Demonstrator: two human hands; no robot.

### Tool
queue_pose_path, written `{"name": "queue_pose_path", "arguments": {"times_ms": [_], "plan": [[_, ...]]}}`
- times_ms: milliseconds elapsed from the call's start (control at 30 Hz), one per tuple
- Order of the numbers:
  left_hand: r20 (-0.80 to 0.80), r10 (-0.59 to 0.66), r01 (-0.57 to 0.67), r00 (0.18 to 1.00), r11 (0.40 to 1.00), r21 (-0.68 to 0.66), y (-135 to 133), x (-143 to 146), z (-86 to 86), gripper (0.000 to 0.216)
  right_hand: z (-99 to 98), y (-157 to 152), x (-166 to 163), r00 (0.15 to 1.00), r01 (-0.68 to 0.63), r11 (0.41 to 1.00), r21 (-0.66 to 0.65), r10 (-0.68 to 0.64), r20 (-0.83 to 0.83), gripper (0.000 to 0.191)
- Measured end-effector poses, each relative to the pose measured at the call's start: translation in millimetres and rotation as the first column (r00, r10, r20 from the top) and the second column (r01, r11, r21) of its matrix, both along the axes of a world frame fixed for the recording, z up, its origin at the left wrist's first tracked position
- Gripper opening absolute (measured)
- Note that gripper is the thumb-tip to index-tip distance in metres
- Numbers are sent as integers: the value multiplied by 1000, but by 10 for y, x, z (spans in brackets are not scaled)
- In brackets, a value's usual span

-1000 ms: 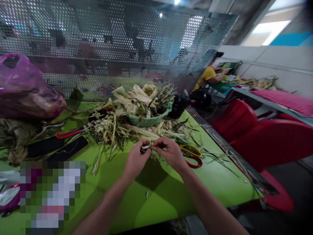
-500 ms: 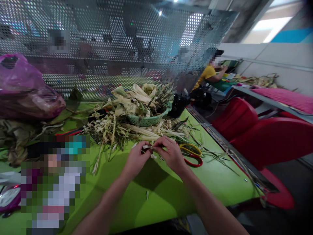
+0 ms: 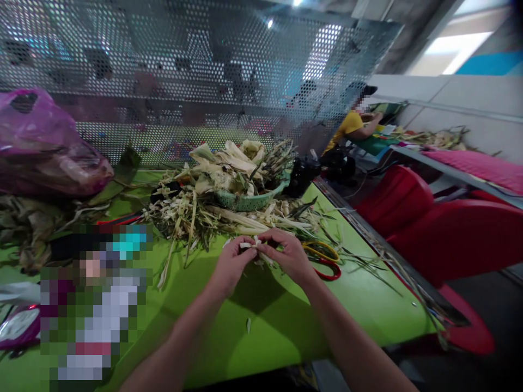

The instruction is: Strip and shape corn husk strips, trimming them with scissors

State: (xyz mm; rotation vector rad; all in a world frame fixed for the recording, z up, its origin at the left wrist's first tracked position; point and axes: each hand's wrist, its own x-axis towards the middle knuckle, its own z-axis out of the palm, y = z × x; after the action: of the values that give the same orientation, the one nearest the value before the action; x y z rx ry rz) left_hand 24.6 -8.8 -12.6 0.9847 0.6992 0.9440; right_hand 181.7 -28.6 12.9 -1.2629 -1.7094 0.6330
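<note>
My left hand (image 3: 232,265) and my right hand (image 3: 287,253) meet above the green table (image 3: 261,321), both pinched on a small pale strip of leaf (image 3: 250,244) held between their fingertips. Just beyond them lies a heap of dried pale leaf strips (image 3: 229,218) spilling from a green basket (image 3: 249,202). Scissors with yellow and red handles (image 3: 324,260) lie on the table right beside my right hand. A small pale scrap (image 3: 248,325) rests on the table below my hands.
A pink plastic bag (image 3: 44,147) and dried leaves sit at the left. A perforated metal screen (image 3: 183,71) backs the table. Red seats (image 3: 445,234) stand to the right. A person in a yellow top (image 3: 351,126) sits at another table further back.
My hands have closed tighter together and shifted slightly away from me, still working the same pale strip. The view tilted a little.
</note>
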Motion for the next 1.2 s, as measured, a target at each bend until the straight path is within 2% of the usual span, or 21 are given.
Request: {"name": "queue_pose_path", "arguments": {"times_ms": [100, 267, 400, 667, 733, 800, 900, 967, 1033, 1133, 1200], "plan": [[-50, 0, 1, 999, 1000, 26, 14, -5, -25, 18, -3, -1, -10, 1000, 8, 999, 38, -8, -11, 12], [-75, -95, 95, 993, 995, -10, 14, -22, 11, 26, -14, -20, -5, 997, 80, 996, 37, -80, 12, 8], [-29, -96, 94, 995, 992, -80, 10, -32, 32, 30, -47, -19, 27, 985, 151, 988, -9, -151, -78, 11], [-78, -131, 130, 988, 991, -14, 34, -24, -29, 25, -92, -35, -33, 940, 182, 978, -102, -204, -272, 10], [-131, -115, 120, 985, 992, 30, 36, -3, -43, 21, -94, -46, -78, 912, 172, 974, -146, -214, -351, 10], [-207, -52, 80, 977, 988, 131, 35, 18, -54, 16, -99, -46, -111, 883, 155, 972, -178, -217, -416, 10], [-260, 28, 32, 965, 974, 225, 25, 26, -49, 12, -109, -28, -117, 874, 126, 969, -211, -209, -439, 12], [-231, -29, 65, 973, 986, 153, 18, 10, -29, 16, -109, -14, -98, 875, 114, 967, -226, -206, -438, 14], [-138, -109, 114, 984, 993, 28, 11, -15, -4, 24, -105, -8, -77, 872, 117, 968, -222, -208, -443, 16], [-10, -128, 126, 992, 987, -101, 4, -47, 32, 30, -94, -13, -63, 884, 119, 972, -202, -197, -425, 18], [-11, -133, 130, 991, 984, -125, 4, -55, 52, 30, -90, -21, -65, 897, 105, 975, -198, -179, -405, 18]]}}
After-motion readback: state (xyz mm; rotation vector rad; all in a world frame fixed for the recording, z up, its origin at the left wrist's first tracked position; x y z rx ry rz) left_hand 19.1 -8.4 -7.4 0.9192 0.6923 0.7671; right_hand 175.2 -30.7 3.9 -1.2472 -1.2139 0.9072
